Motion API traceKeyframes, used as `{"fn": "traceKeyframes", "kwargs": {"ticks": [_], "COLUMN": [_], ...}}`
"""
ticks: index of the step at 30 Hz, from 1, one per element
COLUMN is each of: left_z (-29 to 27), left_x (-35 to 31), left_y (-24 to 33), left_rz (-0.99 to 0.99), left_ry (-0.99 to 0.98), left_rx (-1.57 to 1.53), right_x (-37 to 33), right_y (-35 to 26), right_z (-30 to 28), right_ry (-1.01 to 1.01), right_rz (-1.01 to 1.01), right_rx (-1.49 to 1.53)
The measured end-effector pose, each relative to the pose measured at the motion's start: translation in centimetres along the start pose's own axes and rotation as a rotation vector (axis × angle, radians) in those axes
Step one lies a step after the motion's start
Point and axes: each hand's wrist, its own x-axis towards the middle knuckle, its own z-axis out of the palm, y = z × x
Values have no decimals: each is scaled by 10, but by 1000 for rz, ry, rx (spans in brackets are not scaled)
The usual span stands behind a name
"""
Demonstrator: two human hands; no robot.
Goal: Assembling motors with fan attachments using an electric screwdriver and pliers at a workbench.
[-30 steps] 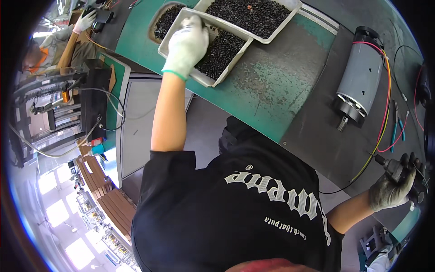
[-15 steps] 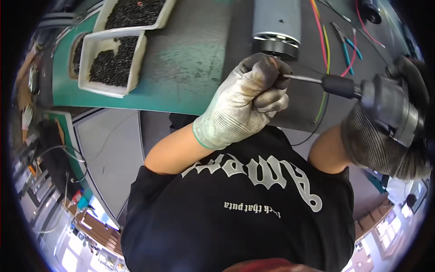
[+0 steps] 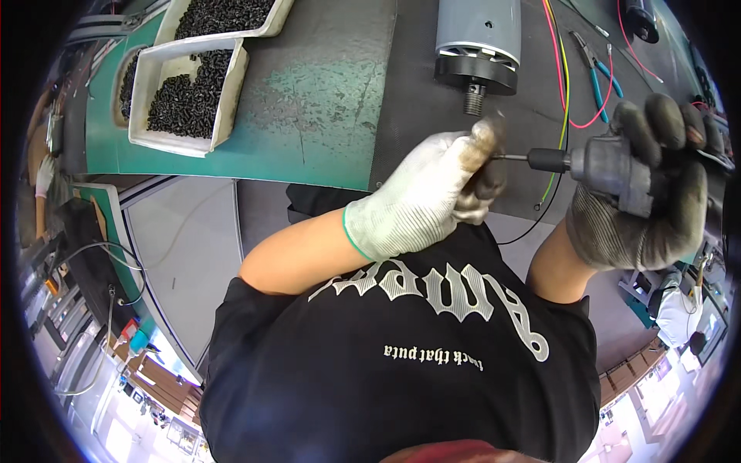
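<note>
A power screwdriver [image 3: 610, 166] lies level in my right hand [image 3: 629, 224], which wears a dark, soiled glove and grips its body. Its thin bit points left and meets the fingertips of my left hand [image 3: 424, 185]. That hand, in a white glove with blackened fingertips, is closed in a pinch. Whatever it pinches at the bit's tip is blurred and hidden. Just beyond the left fingertips lies a grey cylindrical motor [image 3: 478, 27] with a black end collar [image 3: 476, 72]. A threaded shaft [image 3: 473, 100] sticks out of the collar toward me, apart from my hand.
At the left, white bins [image 3: 220, 131] hold many small black parts. Blue-handled pliers [image 3: 594, 73] lie right of the motor, among red, yellow-green and black wires [image 3: 566, 100]. A black cylindrical object [image 3: 641, 23] sits at the far right. The bench edge runs in front of me.
Both hands have come back from the motor with the screwdriver, uncovering the threaded shaft. My right hand has moved left and its fingers have loosened and spread somewhat.
</note>
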Motion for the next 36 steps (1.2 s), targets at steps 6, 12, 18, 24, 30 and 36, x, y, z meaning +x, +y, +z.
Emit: {"fn": "traceKeyframes", "kwargs": {"ticks": [6,12,18,24,30,36], "left_z": [-8,-18,-8,-1,1,-21], "left_x": [23,27,25,27,26,28], "left_y": [10,4,9,12,20,11], "left_rz": [14,130,108,88,120,175], "left_ry": [197,61,298,391,392,206], "left_rx": [-367,-150,310,389,443,268], "right_x": [3,13,15,25,29,28], "right_y": [18,34,51,45,61,59], "right_z": [-12,-31,-9,-33,-10,4], "right_ry": [263,160,346,-36,66,240], "right_rz": [-188,-236,-338,-346,-436,-381], "right_rx": [-290,-368,-565,-661,-707,-840]}}
